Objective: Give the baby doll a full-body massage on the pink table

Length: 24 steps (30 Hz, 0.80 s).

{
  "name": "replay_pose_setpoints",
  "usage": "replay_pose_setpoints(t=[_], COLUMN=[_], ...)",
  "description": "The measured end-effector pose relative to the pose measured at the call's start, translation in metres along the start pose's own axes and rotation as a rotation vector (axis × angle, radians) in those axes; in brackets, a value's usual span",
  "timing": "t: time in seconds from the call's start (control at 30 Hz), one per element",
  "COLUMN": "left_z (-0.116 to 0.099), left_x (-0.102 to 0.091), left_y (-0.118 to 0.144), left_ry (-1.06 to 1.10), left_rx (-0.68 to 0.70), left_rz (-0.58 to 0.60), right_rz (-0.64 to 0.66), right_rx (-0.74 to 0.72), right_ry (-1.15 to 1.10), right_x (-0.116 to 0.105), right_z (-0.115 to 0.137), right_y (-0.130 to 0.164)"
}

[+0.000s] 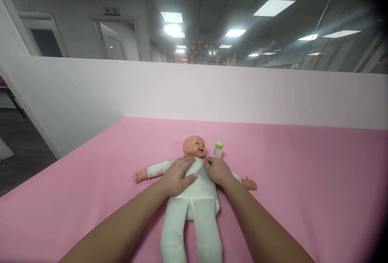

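Observation:
A baby doll (190, 182) with a hard plastic head and a white cloth body lies on its back, arms spread and face tipped to the right. My left hand (179, 176) rests flat on the chest, fingers stretched towards the neck and thumb apart. At the shoulder on the right side, my right hand (218, 170) is closed, its fingers curled against the upper chest. Whatever those fingers may pinch is hidden. Just beyond my right hand stands a small white bottle (218, 150) with a green cap, beside the doll's head.
Pink covering (291, 182) spreads across the work surface under the doll. A white partition (212, 93) rises along the back, and another white panel (75, 101) borders the left. Past the left edge, a dark floor (24, 145) shows.

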<state>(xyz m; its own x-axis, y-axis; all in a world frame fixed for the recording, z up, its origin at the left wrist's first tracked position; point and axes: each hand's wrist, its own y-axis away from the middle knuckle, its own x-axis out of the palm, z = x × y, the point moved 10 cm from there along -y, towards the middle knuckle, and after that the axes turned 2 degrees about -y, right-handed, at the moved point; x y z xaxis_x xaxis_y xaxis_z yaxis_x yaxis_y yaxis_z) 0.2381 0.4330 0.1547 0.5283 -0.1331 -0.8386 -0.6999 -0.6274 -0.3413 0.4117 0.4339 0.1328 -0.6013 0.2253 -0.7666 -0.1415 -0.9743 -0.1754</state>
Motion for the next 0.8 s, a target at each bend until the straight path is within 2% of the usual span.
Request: replay_pose_setpoints(t=[0.13,0.27,0.33,0.4,0.47,0.53,0.63,0.7,0.8], left_z=[0.012,0.025,0.030,0.033,0.036,0.038,0.045,0.049,0.050], left_x=[-0.009,-0.017,-0.020,-0.020,-0.019,-0.017,-0.014,-0.012,-0.011], left_y=[-0.002,-0.002,-0.001,0.000,0.000,0.000,-0.001,-0.001,-0.002], left_ry=[0.067,0.130,0.145,0.156,0.168,0.188,0.240,0.281,0.324], left_rx=[-0.068,-0.122,-0.143,-0.163,-0.178,-0.181,-0.199,-0.210,-0.196], left_rz=[-0.077,-0.124,-0.134,-0.132,-0.127,-0.117,-0.127,-0.140,-0.138], right_rz=[0.002,-0.025,0.109,0.332,0.491,0.569,0.589,0.552,0.421], right_rx=[-0.029,-0.172,-0.337,-0.519,-0.638,-0.660,-0.601,-0.548,-0.426], right_ry=[-0.026,-0.027,-0.073,-0.094,-0.054,0.008,0.065,0.086,0.106], right_x=[-0.011,-0.035,-0.032,-0.016,0.001,0.016,0.031,0.034,0.027], right_z=[0.011,0.050,0.082,0.113,0.130,0.132,0.122,0.111,0.090], right_y=[0.009,0.033,0.054,0.082,0.106,0.117,0.112,0.099,0.073])
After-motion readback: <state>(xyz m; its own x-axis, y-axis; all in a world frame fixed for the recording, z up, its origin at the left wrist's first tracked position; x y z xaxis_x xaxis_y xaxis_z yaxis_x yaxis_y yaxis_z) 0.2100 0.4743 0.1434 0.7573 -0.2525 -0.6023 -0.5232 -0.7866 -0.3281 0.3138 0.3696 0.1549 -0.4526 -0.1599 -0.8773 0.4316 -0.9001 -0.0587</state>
